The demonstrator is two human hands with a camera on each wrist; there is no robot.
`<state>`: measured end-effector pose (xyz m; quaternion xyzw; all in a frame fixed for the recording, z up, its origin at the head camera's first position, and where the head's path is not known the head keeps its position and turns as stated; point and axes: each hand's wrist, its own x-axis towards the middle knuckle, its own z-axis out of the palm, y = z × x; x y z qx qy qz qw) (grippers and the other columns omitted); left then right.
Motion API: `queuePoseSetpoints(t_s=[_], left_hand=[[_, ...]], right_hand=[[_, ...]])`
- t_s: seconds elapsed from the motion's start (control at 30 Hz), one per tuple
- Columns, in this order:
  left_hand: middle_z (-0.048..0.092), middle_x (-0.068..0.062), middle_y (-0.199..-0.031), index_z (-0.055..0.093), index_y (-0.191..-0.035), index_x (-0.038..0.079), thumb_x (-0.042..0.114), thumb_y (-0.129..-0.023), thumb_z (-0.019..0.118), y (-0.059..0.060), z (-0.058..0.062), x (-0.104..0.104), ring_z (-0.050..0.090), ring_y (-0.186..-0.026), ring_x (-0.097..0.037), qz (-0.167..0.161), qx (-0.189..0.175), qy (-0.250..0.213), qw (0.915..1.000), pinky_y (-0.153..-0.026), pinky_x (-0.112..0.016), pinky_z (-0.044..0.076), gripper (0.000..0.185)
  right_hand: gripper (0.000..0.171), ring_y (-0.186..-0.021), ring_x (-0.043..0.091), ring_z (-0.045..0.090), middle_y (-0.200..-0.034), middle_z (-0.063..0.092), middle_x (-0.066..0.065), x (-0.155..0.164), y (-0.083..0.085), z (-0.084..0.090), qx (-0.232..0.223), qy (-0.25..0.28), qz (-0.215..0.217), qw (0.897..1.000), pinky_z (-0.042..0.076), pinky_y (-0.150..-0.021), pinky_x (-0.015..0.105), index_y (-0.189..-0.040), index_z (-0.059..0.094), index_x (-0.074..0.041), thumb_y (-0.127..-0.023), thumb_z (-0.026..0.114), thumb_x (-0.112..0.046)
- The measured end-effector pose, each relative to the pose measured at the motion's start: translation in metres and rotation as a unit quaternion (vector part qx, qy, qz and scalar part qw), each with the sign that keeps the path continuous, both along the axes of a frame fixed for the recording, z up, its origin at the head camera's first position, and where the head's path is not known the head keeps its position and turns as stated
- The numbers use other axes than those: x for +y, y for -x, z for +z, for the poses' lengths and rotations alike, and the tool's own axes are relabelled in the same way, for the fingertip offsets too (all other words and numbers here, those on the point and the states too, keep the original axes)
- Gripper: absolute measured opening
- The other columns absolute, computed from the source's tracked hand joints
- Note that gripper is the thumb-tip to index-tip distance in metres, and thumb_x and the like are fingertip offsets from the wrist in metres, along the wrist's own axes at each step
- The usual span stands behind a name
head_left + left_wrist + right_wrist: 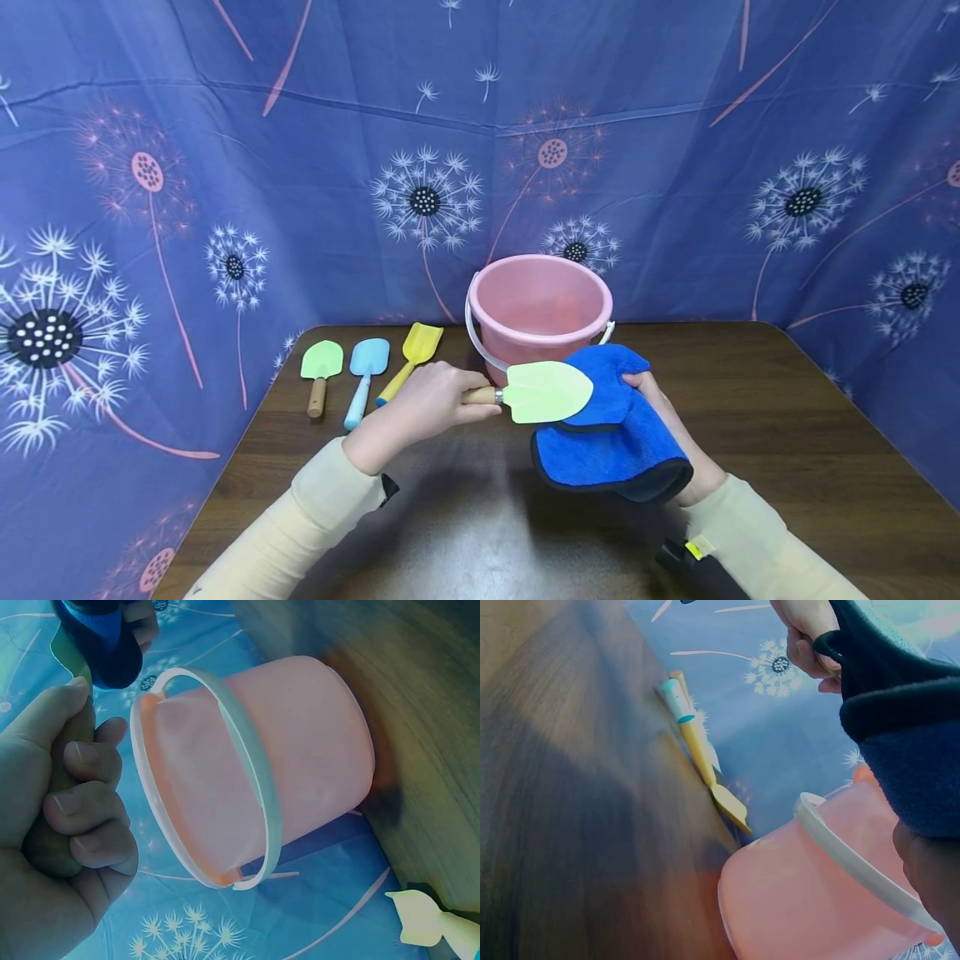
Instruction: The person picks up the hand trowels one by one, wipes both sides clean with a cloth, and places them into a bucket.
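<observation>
Head view: left hand (423, 408) fingers wrap the green trowel (543, 392) handle, blade held level at 12 o'clock of the blue cloth (611, 433); right hand (678, 442) fingers clamp that cloth beneath, before the pink bucket (540, 312).

The dark wooden desk (787, 433) carries a pink bucket (540, 312); left of it lie yellow (411, 358), blue (365, 371) and green (320, 372) toy shovels.

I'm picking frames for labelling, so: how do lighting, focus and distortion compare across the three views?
Head view: evenly lit and sharp, wide-angle bowing at the edges, soft sheen on the table. Left wrist view: the pink bucket looks washed out and hazy. Right wrist view: dark, with the blue cloth blurred close up.
</observation>
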<state>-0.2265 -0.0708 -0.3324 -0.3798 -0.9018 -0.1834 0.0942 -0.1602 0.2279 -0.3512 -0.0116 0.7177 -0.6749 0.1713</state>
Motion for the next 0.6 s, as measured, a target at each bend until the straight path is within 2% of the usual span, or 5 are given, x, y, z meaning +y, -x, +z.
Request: queuePoseSetpoints(t_s=[0.17,0.3,0.5,0.6], left_hand=[[0.030,0.013,-0.050,0.052,-0.065,0.021,0.042,-0.081,0.071,-0.001,-0.003,-0.004,0.032,-0.047,-0.002,0.000,0.003,0.003,1.0000,-0.046,-0.020,0.027,0.033],[0.032,0.013,-0.051,0.053,-0.066,0.021,0.041,-0.081,0.071,-0.002,-0.006,-0.008,0.033,-0.048,-0.002,-0.005,0.015,0.002,0.9999,-0.046,-0.020,0.027,0.031],[0.032,0.015,-0.052,0.052,-0.066,0.022,0.042,-0.081,0.071,-0.001,-0.011,-0.017,0.034,-0.049,-0.002,-0.001,0.043,0.003,0.9991,-0.046,-0.019,0.029,0.031],[0.031,0.015,-0.052,0.052,-0.067,0.022,0.042,-0.081,0.071,-0.001,-0.013,-0.021,0.034,-0.048,-0.002,0.004,0.050,0.003,0.9987,-0.047,-0.019,0.029,0.030]], right_hand=[[0.065,-0.133,0.046,0.020,-0.152,0.001,0.010,0.005,-0.004,-0.003,0.012,-0.016,0.000,1.000,0.035,-0.096,0.063,-0.143,-0.012,-0.033,-0.092,0.015,-0.064],[0.069,-0.133,0.048,0.019,-0.153,-0.001,0.012,0.010,-0.004,-0.002,-0.003,-0.030,-0.009,1.000,0.035,-0.095,0.064,-0.143,-0.016,-0.033,-0.091,0.014,-0.066],[0.080,-0.133,0.048,0.018,-0.154,-0.005,0.017,0.020,-0.004,0.003,-0.051,-0.020,-0.027,0.998,0.032,-0.097,0.065,-0.143,-0.023,-0.029,-0.087,0.014,-0.072],[0.081,-0.133,0.048,0.017,-0.154,-0.006,0.017,0.026,-0.004,0.002,-0.052,-0.022,-0.035,0.998,0.030,-0.097,0.066,-0.143,-0.025,-0.030,-0.086,0.013,-0.073]])
